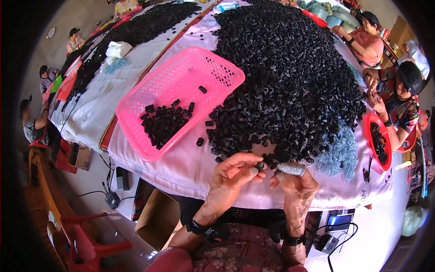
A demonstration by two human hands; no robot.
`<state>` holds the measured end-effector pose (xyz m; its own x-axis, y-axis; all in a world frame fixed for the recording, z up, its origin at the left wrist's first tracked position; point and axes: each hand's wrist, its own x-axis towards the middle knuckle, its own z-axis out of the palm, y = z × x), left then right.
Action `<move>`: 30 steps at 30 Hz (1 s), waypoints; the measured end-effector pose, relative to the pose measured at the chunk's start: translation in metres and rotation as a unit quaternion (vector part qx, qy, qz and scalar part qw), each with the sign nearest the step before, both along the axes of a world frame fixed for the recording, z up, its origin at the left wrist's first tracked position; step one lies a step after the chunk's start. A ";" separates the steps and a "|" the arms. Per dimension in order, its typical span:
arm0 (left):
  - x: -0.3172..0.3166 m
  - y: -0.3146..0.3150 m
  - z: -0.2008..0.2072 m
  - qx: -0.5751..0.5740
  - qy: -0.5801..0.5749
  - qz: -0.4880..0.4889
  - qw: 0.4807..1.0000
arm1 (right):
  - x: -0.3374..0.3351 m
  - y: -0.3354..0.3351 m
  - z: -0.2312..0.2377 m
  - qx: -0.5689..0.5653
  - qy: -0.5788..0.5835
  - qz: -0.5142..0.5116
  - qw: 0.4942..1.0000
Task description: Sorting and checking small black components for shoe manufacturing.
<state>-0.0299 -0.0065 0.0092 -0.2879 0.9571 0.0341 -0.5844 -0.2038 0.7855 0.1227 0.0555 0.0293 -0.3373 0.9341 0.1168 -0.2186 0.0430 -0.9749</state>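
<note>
Near the front edge of the cloth-covered table, my left hand (234, 177) pinches a small black plastic part (259, 166) between thumb and fingers. Just beside it, my right hand (297, 183) has its fingers drawn together, with a grey finger cover (291, 169) on one of them. Something small and dark shows at its fingertips, too small to name. Directly beyond both hands spreads a large heap of black plastic parts (290, 77). To the left stands a pink basket (181, 59) with a small pile of black parts (165, 123) in it.
Right of the heap lies a pile of small clear bluish pieces (340, 156). A red basket (384, 131) with black parts sits at the right edge. Several people work around the tables. Below are a cardboard box (156, 217), a red chair (86, 240) and cables.
</note>
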 end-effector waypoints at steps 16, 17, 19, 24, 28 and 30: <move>0.007 0.003 -0.006 0.020 0.088 -0.004 0.996 | 0.004 0.004 -0.007 0.052 -0.056 -0.015 0.997; 0.008 0.003 -0.006 0.021 0.089 -0.016 0.996 | 0.005 0.005 -0.007 0.074 -0.088 -0.005 0.993; 0.010 0.004 -0.009 0.023 0.091 -0.028 0.995 | 0.003 0.003 -0.005 0.062 -0.075 -0.008 0.995; 0.017 0.004 -0.008 0.028 0.035 -0.058 0.997 | 0.004 0.003 -0.002 0.085 -0.129 -0.035 0.987; 0.016 0.008 -0.007 0.034 0.043 -0.045 0.997 | 0.003 0.000 0.000 0.058 -0.078 -0.056 0.994; 0.017 0.007 -0.007 0.035 0.042 -0.048 0.997 | 0.003 -0.001 -0.003 0.030 -0.033 -0.070 0.997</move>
<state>-0.0131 0.0005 0.0017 -0.1880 0.9746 0.1217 -0.5368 -0.2058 0.8183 0.1252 0.0549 0.0259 -0.2123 0.9648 0.1555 -0.1415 0.1271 -0.9817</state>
